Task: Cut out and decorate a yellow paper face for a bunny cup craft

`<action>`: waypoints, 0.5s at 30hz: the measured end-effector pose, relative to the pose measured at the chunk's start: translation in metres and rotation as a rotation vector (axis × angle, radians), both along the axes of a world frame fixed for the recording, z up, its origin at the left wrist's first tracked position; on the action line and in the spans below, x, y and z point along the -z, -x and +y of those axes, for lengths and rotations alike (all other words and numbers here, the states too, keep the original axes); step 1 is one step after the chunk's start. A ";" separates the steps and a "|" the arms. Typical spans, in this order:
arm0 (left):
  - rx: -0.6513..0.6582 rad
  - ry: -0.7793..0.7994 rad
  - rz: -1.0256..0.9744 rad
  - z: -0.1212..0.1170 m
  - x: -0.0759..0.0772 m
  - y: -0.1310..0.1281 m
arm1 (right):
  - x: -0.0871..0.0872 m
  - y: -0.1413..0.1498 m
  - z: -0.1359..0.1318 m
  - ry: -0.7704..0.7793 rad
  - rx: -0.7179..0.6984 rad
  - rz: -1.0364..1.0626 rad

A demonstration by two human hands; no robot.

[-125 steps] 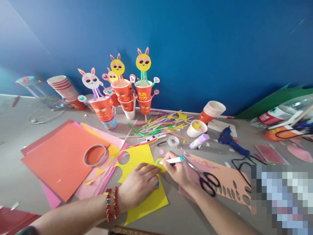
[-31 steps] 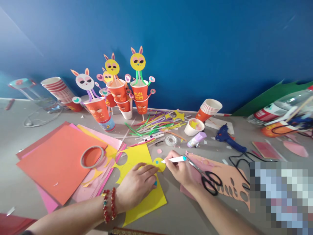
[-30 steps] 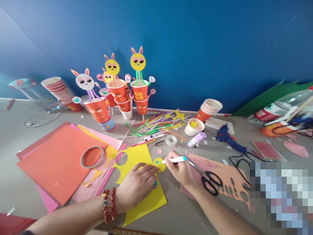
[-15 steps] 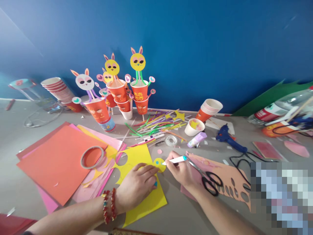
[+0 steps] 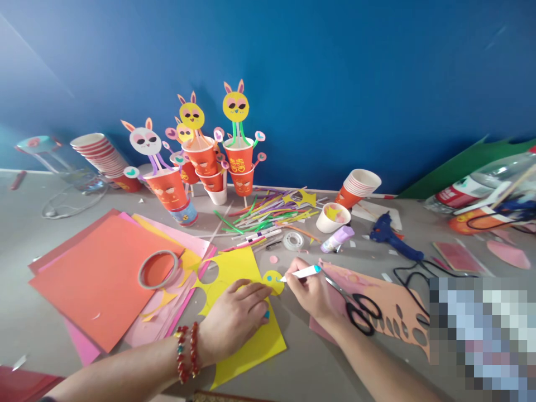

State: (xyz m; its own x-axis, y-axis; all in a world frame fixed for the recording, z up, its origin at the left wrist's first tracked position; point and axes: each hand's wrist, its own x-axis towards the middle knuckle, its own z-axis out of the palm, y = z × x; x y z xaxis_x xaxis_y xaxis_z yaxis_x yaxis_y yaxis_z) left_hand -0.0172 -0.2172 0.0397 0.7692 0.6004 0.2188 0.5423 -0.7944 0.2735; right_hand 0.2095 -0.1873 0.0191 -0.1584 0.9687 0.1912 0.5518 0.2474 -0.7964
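Observation:
A small yellow paper circle (image 5: pixel 273 276) lies on the table, with blue marks drawn on it. My right hand (image 5: pixel 307 290) is closed around a white marker with a turquoise end (image 5: pixel 302 272), its tip touching the circle's right side. My left hand (image 5: pixel 237 318) holds the circle down at its lower left edge with the fingertips, the fingers bent and close together. Below the left fingers shows a small blue piece (image 5: pixel 266 315); whether the hand grips it I cannot tell. Beneath this hand is a yellow sheet (image 5: pixel 263 340) with round cutouts along its edge.
Red sheets (image 5: pixel 96 279) bear a tape roll (image 5: pixel 141 271) on the left. Black-handled scissors (image 5: pixel 363 314) lie on peach paper (image 5: pixel 412 312) to the right, below a blue glue gun (image 5: pixel 391 237). Behind are pipe cleaners (image 5: pixel 268 209), a glue stick (image 5: pixel 337 239) and animal-faced paper cups (image 5: pixel 167 190).
The marker tip has shifted slightly right, and a curved blue line shows more clearly on the circle's right side. My left hand stays in place.

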 end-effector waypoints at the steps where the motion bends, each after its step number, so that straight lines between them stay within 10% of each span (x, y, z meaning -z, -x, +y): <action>1: 0.000 -0.001 0.002 0.000 0.000 0.000 | 0.001 0.000 0.000 0.002 0.003 0.000; 15: -0.001 -0.004 0.004 0.001 0.000 -0.001 | -0.003 0.003 0.002 -0.041 0.034 0.011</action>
State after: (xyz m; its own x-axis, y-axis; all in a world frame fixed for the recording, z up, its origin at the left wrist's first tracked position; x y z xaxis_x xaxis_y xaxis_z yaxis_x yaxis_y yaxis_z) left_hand -0.0164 -0.2165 0.0397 0.7693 0.6005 0.2181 0.5444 -0.7948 0.2681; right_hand 0.2068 -0.1854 0.0222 -0.1232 0.9649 0.2320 0.5515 0.2609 -0.7923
